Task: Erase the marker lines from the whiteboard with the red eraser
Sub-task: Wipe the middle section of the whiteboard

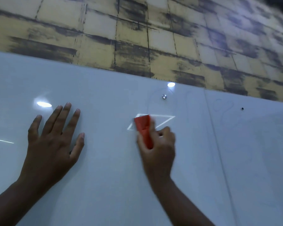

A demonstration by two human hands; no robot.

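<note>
Red eraser is pressed to the whiteboard, gripped in the curled right hand, over a bright angular outline (possibly a reflection). Faint marker lines remain at twelve and two o'clock of it, so the job looks unfinished. At nine o'clock, the left hand lies flat, fingers spread, holding nothing.

Dim, bluish; lamp glare spots on whiteboard (glossy); right hand motion-blurred; wall tiles smeared, edges bowed.
</note>
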